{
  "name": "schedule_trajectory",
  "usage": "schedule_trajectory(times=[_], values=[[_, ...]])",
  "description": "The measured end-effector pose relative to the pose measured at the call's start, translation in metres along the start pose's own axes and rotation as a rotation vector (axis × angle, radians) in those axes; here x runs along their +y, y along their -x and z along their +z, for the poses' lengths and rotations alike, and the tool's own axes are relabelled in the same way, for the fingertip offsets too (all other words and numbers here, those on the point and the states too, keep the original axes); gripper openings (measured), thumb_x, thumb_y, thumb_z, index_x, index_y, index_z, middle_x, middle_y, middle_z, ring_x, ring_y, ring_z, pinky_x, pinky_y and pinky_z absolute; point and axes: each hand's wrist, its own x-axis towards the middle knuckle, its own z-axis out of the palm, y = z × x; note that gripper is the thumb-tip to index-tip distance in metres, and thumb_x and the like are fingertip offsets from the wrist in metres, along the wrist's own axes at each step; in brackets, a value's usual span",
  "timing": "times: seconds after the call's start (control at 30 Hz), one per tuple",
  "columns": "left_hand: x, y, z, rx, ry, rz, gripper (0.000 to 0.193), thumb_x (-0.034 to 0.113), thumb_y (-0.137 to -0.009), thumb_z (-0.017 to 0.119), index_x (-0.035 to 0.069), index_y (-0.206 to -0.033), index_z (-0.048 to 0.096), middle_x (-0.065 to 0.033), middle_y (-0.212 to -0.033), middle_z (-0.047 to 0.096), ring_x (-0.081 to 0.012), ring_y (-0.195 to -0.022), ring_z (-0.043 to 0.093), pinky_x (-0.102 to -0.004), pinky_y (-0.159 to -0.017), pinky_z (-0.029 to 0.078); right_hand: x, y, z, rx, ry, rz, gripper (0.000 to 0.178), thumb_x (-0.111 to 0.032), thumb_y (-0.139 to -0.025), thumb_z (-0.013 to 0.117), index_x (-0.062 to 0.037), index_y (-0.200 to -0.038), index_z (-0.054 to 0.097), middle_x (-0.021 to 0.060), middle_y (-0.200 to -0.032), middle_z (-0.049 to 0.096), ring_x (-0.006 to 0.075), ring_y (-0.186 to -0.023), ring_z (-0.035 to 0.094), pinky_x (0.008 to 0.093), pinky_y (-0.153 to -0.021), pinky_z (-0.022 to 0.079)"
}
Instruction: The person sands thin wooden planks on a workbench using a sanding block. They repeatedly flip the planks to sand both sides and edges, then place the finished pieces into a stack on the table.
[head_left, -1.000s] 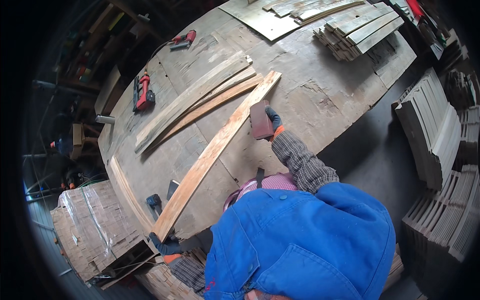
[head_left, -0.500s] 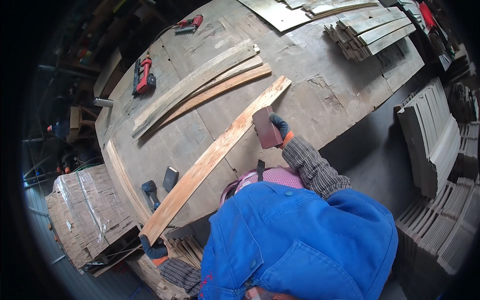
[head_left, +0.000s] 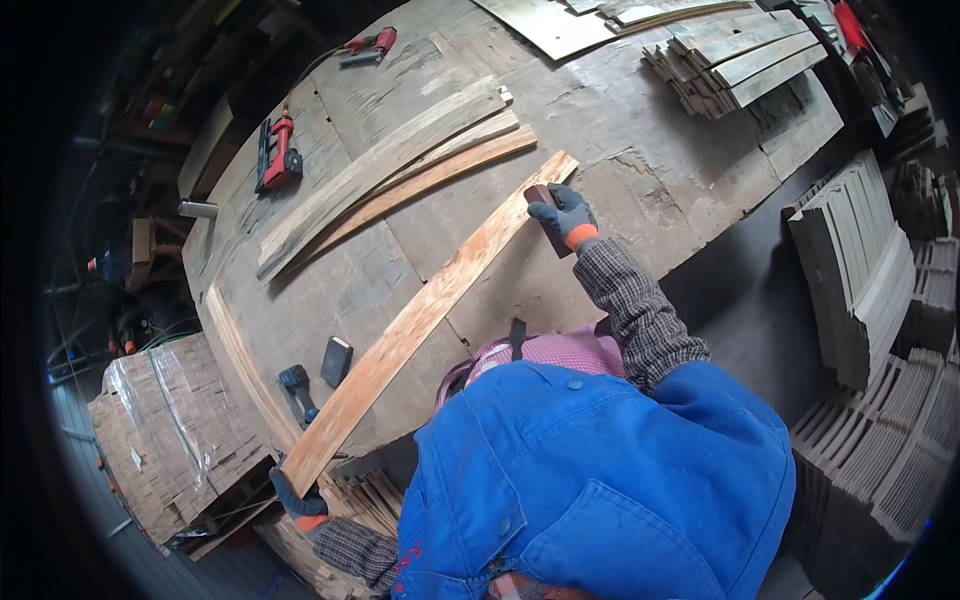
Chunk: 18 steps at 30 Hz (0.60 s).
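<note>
A long pale wooden board [head_left: 425, 312] lies slantwise across the worktable, its near end sticking out past the edge at the lower left. My gloved left hand [head_left: 297, 497] grips that near end. Toward the far end, my gloved right hand [head_left: 568, 212] is closed around a reddish-brown sanding block [head_left: 556, 240]. The block is tilted on its edge, close against the board's right side; whether it touches the wood I cannot tell. Both gloves are dark grey with orange cuffs.
Several loose boards [head_left: 400, 165] lie beyond mine on the worktable [head_left: 640, 235]. Two red nail guns [head_left: 280, 160] rest at the far left. A cordless drill [head_left: 297, 388] and a dark block [head_left: 337, 360] sit left of the board. Stacked slats [head_left: 740, 65] are at the far right.
My right hand has turned the sanding block from its broad face onto its edge and moved it slightly up toward the board's far end. The left hand keeps its grip.
</note>
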Motion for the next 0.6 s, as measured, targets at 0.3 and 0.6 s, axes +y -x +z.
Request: schedule_trajectory(times=[0.3, 0.6], values=[[0.018, 0.008, 0.012, 0.151, -0.233, 0.111, 0.054, 0.038, -0.096, 0.066, 0.012, -0.142, 0.055, -0.0119, -0.134, 0.062, -0.0292, -0.118, 0.063, -0.0399, -0.093, 0.058, -0.016, -0.005, 0.04, -0.076, 0.819, -0.308, 0.076, -0.057, -0.077, 0.073, -0.0186, -0.141, 0.058, 0.0162, -0.135, 0.058, 0.0357, -0.124, 0.053, 0.0455, -0.108, 0.041], [0.0, 0.003, -0.032, -0.104, -0.699, 0.438, 0.066, 0.007, -0.096, 0.063, 0.011, -0.156, 0.035, -0.0165, -0.154, 0.042, -0.0325, -0.13, 0.054, -0.0426, -0.098, 0.057, 0.01, -0.113, -0.019, 0.045, 0.892, 0.077, 0.076, -0.05, -0.077, 0.079, -0.0171, -0.142, 0.058, 0.014, -0.138, 0.059, 0.0325, -0.127, 0.054, 0.0404, -0.11, 0.042]])
